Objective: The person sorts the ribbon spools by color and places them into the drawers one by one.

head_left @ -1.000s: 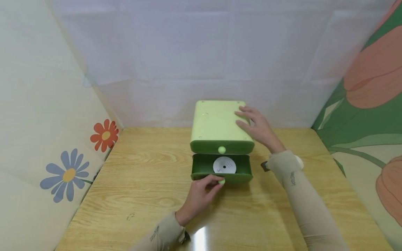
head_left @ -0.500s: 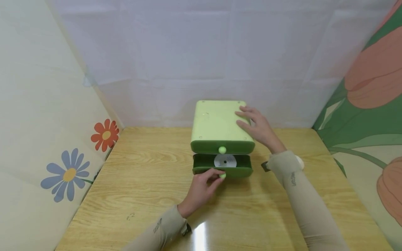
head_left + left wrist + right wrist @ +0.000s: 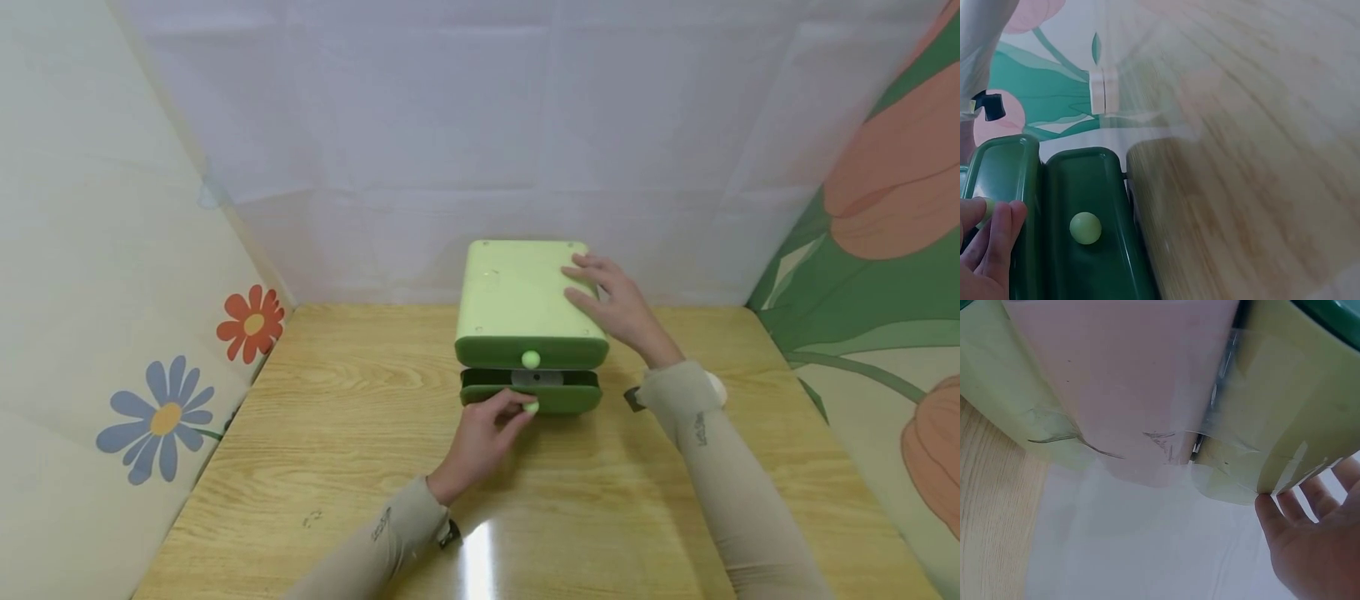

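While a drawer (image 3: 568, 401) partly hides a disc (image 3: 550, 378), the left hand (image 3: 478, 439) pinches its knob (image 3: 531, 407), right hand (image 3: 618, 302) spread on the cabinet (image 3: 517, 292).

Dark lettering (image 3: 701, 431) is running along the right sleeve (image 3: 738, 508), seemingly spelling "Let's Slim", though its small, slanting letters are leaving the exact reading unsure. A similar dark mark (image 3: 381, 524) is standing on the left sleeve (image 3: 352, 557), its letters blurring too much to be read.
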Action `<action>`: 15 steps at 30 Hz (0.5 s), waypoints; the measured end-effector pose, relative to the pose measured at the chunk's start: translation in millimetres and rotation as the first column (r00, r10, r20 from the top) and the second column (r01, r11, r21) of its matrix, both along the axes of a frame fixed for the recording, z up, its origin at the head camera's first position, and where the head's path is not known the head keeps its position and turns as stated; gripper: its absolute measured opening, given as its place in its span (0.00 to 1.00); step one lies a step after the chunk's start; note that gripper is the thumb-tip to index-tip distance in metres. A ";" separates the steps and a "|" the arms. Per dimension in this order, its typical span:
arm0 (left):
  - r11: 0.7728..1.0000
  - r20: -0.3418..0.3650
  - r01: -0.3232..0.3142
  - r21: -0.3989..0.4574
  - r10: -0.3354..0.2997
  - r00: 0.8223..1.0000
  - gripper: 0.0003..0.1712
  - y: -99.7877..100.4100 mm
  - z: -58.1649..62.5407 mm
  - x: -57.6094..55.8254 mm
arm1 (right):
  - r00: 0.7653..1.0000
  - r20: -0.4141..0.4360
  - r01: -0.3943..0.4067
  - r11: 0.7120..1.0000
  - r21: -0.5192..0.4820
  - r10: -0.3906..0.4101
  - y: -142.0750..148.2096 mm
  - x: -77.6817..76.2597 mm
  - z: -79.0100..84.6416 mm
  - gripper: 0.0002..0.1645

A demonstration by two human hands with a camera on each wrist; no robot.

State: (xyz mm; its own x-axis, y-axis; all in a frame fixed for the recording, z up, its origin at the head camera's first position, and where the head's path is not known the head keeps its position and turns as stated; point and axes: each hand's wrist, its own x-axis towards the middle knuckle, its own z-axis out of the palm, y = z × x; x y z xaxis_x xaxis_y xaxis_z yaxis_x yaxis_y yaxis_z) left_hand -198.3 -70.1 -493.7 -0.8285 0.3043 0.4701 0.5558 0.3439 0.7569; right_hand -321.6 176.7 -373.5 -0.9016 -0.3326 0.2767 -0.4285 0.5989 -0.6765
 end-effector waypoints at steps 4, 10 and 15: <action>1.000 0.005 0.001 -0.006 -0.001 1.000 0.10 -0.4 0.3 -2.5 | 1.000 0.001 -0.004 1.000 -0.001 0.004 -0.1 0.5 -0.2 0.31; 1.000 0.027 0.016 0.002 -0.016 1.000 0.11 -1.3 1.3 -8.3 | 1.000 -0.004 -0.006 1.000 -0.006 0.006 -0.6 0.6 -0.2 0.31; 1.000 0.033 0.019 0.005 -0.019 0.999 0.11 -1.3 2.6 -13.0 | 1.000 -0.011 -0.003 1.000 -0.013 0.003 -0.5 1.1 -0.1 0.30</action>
State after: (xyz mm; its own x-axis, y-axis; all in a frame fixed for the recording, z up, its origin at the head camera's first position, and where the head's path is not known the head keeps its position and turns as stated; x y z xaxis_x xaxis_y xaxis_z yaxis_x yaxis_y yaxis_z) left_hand -211.3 -71.3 -491.2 -0.8375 0.3181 0.4442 0.5370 0.3296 0.7765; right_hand -320.5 176.2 -373.6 -0.8972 -0.3318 0.2914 -0.4383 0.5884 -0.6795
